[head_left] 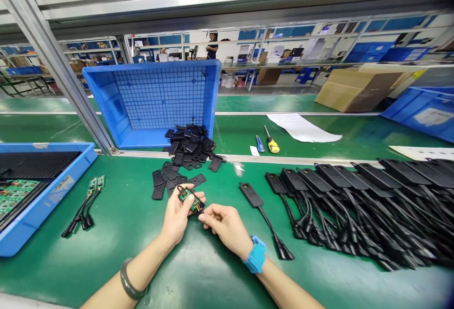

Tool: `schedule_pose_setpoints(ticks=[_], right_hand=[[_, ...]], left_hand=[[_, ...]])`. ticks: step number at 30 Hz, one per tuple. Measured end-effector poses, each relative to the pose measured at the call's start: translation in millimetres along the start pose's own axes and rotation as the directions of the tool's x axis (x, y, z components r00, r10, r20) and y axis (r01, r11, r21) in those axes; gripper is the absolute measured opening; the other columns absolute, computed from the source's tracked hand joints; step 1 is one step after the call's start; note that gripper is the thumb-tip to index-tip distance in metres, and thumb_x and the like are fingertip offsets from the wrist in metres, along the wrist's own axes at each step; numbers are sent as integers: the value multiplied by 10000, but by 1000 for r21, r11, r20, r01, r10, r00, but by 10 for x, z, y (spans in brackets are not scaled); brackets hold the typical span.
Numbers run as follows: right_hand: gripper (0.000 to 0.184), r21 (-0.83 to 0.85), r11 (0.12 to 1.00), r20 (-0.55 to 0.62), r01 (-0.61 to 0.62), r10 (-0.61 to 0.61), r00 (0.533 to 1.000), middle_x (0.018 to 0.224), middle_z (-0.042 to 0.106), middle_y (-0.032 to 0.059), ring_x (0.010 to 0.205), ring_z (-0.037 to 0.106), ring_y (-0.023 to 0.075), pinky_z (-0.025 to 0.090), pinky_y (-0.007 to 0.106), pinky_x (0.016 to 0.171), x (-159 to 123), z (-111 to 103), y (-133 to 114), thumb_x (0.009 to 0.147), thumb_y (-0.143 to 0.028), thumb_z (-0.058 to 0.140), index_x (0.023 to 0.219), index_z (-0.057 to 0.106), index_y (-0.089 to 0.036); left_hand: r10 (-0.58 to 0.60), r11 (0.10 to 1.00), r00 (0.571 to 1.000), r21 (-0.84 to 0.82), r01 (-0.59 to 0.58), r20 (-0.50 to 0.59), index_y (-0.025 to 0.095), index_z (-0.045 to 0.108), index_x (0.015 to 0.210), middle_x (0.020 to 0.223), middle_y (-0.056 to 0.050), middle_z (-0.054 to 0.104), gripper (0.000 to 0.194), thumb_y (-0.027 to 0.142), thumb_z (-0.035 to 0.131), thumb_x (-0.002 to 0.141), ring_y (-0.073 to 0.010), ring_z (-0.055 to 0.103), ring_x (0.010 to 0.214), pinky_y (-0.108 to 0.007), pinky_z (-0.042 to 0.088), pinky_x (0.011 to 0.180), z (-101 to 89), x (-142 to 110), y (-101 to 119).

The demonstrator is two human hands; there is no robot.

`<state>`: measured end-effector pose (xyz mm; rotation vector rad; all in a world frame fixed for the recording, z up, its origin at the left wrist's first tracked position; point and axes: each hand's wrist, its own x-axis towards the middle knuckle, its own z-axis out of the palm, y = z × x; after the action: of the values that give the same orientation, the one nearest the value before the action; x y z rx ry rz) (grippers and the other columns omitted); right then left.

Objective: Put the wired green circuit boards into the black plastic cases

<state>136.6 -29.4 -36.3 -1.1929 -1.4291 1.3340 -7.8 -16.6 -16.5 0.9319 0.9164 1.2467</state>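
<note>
A green circuit board (pixel 193 201) with a small display sits in a black plastic case half, and my left hand (pixel 179 212) is closed around it, thumb on top. At the board's wired end, my right hand (pixel 224 224) pinches the black cable where it meets the case. Just beyond my left hand lie several loose black case halves (pixel 171 171). A closed black module with a cable (pixel 251 195) rests to the right of my right hand. Two bare boards with black cables (pixel 92 190) lie on the left.
A tipped blue crate (pixel 159 65) spills black case parts (pixel 191 144) at the back. A blue tray (pixel 53 198) of boards stands left. Rows of finished-looking cabled modules (pixel 329 181) cover the right. A blue cutter (pixel 260 144), a yellow screwdriver (pixel 273 145) and paper (pixel 303 128) lie behind.
</note>
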Motion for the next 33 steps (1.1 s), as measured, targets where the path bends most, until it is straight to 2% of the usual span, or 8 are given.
schedule_pose_setpoints(ticks=[5, 8, 19, 23, 26, 28, 30, 33], right_hand=[[342, 72, 997, -4, -35, 35, 999, 550, 616, 26, 442, 411, 89, 317, 210, 457, 43, -1, -23, 731, -465, 652, 608, 616, -148], [365, 89, 995, 18, -55, 54, 998, 549, 616, 30, 444, 417, 89, 318, 208, 459, 55, -11, -27, 722, -486, 656, 606, 598, -145], [389, -30, 998, -19, -61, 60, 998, 513, 595, 20, 401, 418, 86, 304, 196, 415, 85, -5, 30, 768, -509, 604, 608, 543, -160], [355, -100, 991, -3, 90, -91, 996, 532, 558, -2, 474, 457, 102, 355, 214, 475, 51, -42, -57, 783, -454, 629, 596, 547, -164], [240, -263, 923, -84, 281, -312, 946, 634, 575, 12, 538, 483, 119, 395, 236, 527, 28, -96, -118, 845, -375, 589, 723, 625, -172], [177, -376, 833, -79, 405, -464, 882, 762, 604, 41, 639, 536, 138, 436, 253, 609, 27, -136, -118, 891, -311, 536, 879, 665, -190], [195, -495, 718, -19, 490, -572, 820, 819, 599, 55, 725, 555, 152, 440, 263, 666, 36, -173, -90, 919, -269, 495, 958, 679, -217], [213, -642, 548, 87, 537, -643, 761, 803, 592, 57, 755, 544, 159, 419, 267, 666, 49, -209, -39, 933, -244, 479, 978, 687, -234]], left_hand=[[-54, 994, 997, -93, 59, 57, 179, 464, 1109, 1026, -136, 655, 411, 376, 668, 812, -279, 623, 989, -360, 506, 807, -5, -21, 5], [-27, 994, 999, -108, 32, 42, 177, 455, 1098, 1029, -132, 653, 373, 352, 647, 831, -277, 618, 998, -354, 505, 799, 7, -34, 10], [107, 993, 994, 61, -106, -14, 178, 462, 1053, 1018, -119, 657, 344, 371, 637, 830, -249, 624, 969, -334, 492, 811, 83, -75, 24], [17, 998, 1000, 68, -16, -3, 161, 473, 1086, 918, -106, 670, 420, 397, 663, 796, -211, 650, 800, -285, 506, 701, 57, -49, 69], [-102, 981, 993, 171, 90, 65, 145, 509, 1078, 779, -64, 652, 416, 407, 649, 788, -169, 621, 621, -219, 470, 519, 31, -27, 63], [-153, 959, 979, 259, 114, 134, 148, 542, 1015, 716, -40, 629, 358, 412, 631, 790, -146, 589, 534, -189, 416, 431, 26, -25, 30], [-167, 937, 969, 335, 98, 184, 147, 556, 904, 676, -32, 616, 284, 401, 620, 793, -127, 566, 484, -174, 387, 405, 31, -32, -11], [-161, 902, 964, 427, 56, 212, 149, 540, 803, 654, -37, 617, 221, 363, 594, 803, -118, 558, 461, -170, 384, 408, 43, -46, -60]])
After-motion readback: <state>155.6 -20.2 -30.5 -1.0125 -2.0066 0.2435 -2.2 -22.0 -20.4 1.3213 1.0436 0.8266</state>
